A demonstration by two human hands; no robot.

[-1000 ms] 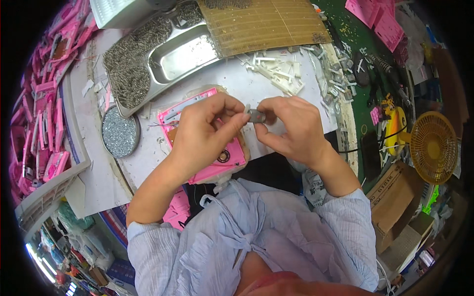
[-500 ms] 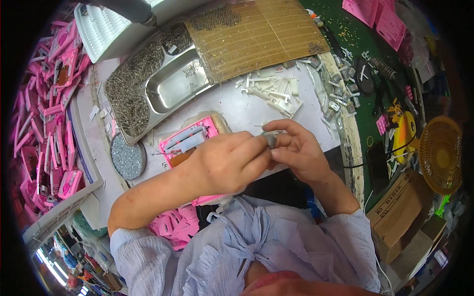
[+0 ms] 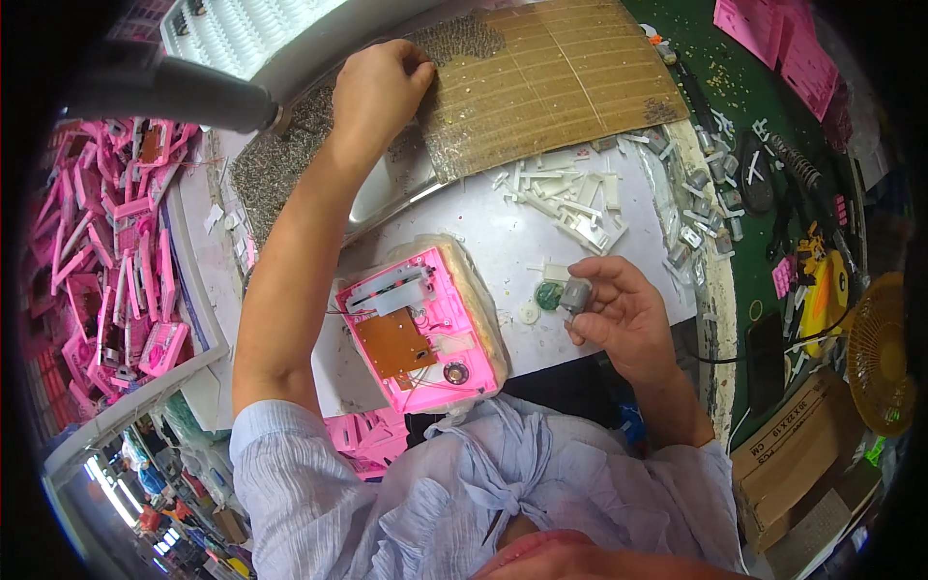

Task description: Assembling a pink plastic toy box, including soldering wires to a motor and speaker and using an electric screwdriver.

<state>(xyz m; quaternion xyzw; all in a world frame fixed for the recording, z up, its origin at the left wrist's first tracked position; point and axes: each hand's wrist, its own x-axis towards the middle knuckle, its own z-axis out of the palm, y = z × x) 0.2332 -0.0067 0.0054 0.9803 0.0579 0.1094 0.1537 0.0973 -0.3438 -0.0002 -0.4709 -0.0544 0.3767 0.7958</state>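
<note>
My left hand (image 3: 379, 95) is stretched far forward over the metal tray (image 3: 411, 179), at the cardboard's left edge. Its thumb and fingers are pinched together, and whatever may be between them is too small to make out. Around it lie many tiny metal pieces (image 3: 307, 121) that look like springs or screws. My right hand (image 3: 623, 314) grips a small grey motor (image 3: 576, 295) above the near right of the table. Beside the motor are a small green round thing (image 3: 548, 296) and a white disc (image 3: 529, 314). A pink casing (image 3: 474, 362) with a brown circuit board (image 3: 394, 346) rests between my arms.
A dark power screwdriver (image 3: 193, 92) hangs at the upper left. Pink casings (image 3: 126, 251) fill a bin at the left. White plastic parts (image 3: 575, 208) lie below the cardboard (image 3: 551, 82), with grey motors (image 3: 710, 193) along the right edge. A yellow fan (image 3: 882, 353) stands far right.
My hands were together over the pink casing. The left has moved forward to the tray; the right keeps the grey motor and has shifted slightly right. The casing is now uncovered.
</note>
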